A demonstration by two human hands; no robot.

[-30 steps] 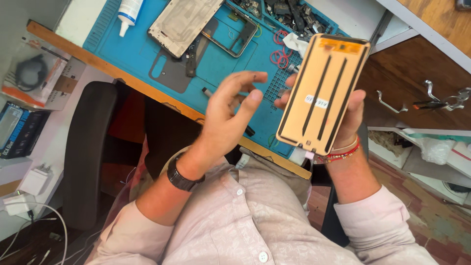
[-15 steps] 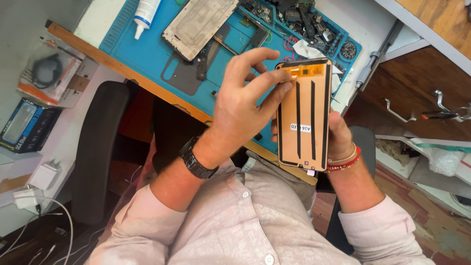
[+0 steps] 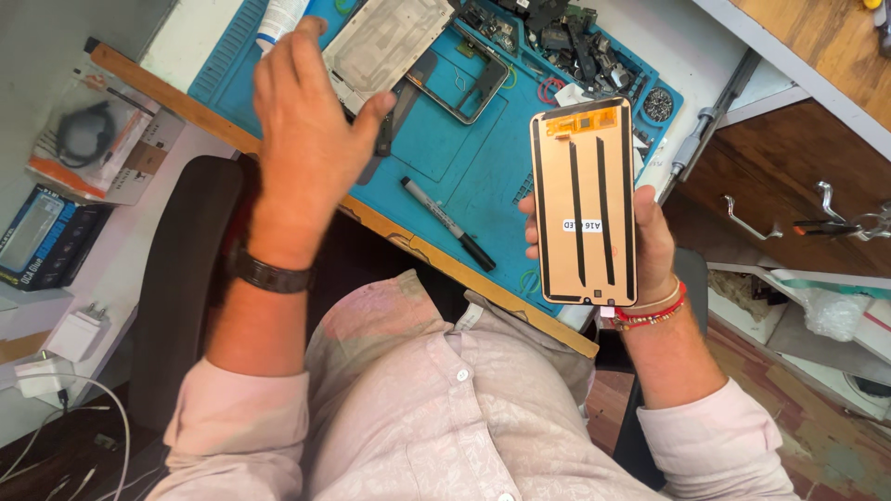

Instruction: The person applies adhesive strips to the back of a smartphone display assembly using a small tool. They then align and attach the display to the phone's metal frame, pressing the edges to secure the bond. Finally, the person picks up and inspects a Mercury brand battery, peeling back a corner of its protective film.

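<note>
Phone repair workshop: blue work mat (image 3: 464, 176) on the table (image 3: 186, 46), loose phone parts (image 3: 557, 42), bare phone frames (image 3: 385, 42), glue tube (image 3: 278, 19), chargers (image 3: 74, 334).

A copper-orange phone screen panel (image 3: 585, 199) with black stripes, above a blue work mat (image 3: 464, 167).

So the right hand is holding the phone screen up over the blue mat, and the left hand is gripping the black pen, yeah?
Not quite. In the head view the left hand is empty and raised; the black pen lies on the blue mat. The right hand does hold the phone screen.
</note>
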